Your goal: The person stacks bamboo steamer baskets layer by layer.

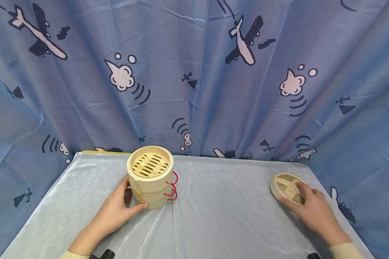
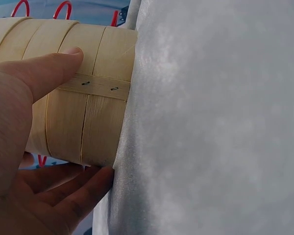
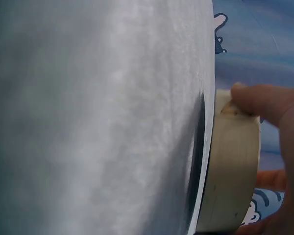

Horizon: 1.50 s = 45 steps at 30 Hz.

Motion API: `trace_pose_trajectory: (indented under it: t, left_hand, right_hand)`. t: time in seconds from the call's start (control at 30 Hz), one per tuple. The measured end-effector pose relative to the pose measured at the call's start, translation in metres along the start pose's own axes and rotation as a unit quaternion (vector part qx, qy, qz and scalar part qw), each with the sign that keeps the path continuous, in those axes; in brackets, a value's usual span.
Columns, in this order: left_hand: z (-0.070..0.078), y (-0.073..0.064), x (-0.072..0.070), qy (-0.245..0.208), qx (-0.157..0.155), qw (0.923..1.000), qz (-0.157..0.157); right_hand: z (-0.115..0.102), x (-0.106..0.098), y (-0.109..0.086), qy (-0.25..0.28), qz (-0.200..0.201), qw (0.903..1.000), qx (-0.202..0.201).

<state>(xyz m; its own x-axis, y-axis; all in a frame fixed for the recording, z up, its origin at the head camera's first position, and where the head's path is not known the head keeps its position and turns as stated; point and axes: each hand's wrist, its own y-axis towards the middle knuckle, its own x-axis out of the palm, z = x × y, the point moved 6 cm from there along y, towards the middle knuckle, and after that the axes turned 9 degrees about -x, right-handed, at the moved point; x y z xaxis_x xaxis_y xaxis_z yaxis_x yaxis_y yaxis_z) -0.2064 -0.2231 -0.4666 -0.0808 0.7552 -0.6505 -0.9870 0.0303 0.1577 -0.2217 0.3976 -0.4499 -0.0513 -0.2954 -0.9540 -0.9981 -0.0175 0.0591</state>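
Observation:
A stacked bamboo steamer (image 1: 150,183) stands upright on the cloth, left of the middle, its slotted top tier uncovered. Red loops stick out from its right side. My left hand (image 1: 116,207) holds it low on the left; in the left wrist view the thumb (image 2: 59,68) lies across the stapled bamboo band, while the fingers curve round the other side. Far to the right, my right hand (image 1: 314,208) grips a round bamboo steamer lid (image 1: 283,180) with crossed strips on its face. The right wrist view shows the lid's rim (image 3: 230,171) beside the cloth, a dark shadow along it.
Grey-white cloth (image 1: 220,205) covers the table and runs between the two hands. Behind and at both sides hangs a blue curtain (image 1: 207,118) printed with planes and clouds, close against the table's far edge.

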Motion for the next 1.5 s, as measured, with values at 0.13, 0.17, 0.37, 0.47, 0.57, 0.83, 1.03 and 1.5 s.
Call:
trace_pose_trajectory:
  t: [0.13, 0.17, 0.37, 0.47, 0.57, 0.83, 1.03, 1.5]
  left_hand:
    - [0.000, 0.000, -0.002, 0.001, 0.001, 1.0000, 0.001]
    - [-0.001, 0.000, -0.002, 0.002, 0.001, 1.0000, 0.001]
    - [0.000, 0.000, -0.002, -0.003, 0.004, 1.0000, 0.001]
    - [0.000, 0.000, 0.000, -0.004, 0.005, 1.0000, 0.001]
    - [-0.001, 0.000, 0.001, -0.005, 0.005, 1.0000, 0.000]
    - [-0.001, 0.001, -0.001, -0.002, 0.007, 1.0000, 0.002]
    - [-0.001, 0.000, 0.000, 0.000, 0.007, 1.0000, 0.004]
    - [0.000, 0.001, -0.001, -0.009, 0.005, 0.9999, -0.006]
  right_hand:
    - [-0.014, -0.001, 0.003, 0.003, 0.010, 0.9996, -0.027]
    - [-0.017, -0.001, 0.003, 0.003, 0.013, 0.9994, -0.031]
    - [-0.031, -0.001, 0.005, 0.012, 0.015, 0.9986, -0.049]
    - [-0.037, -0.003, 0.003, 0.018, 0.028, 0.9976, -0.061]
    - [-0.044, -0.006, 0.001, 0.023, 0.042, 0.9964, -0.070]
    - [-0.064, -0.015, 0.006, 0.028, 0.055, 0.9943, -0.086]
    - [-0.076, -0.016, 0.012, 0.028, 0.060, 0.9917, -0.110]
    - [-0.120, -0.017, 0.021, 0.043, 0.068, 0.9857, -0.148]
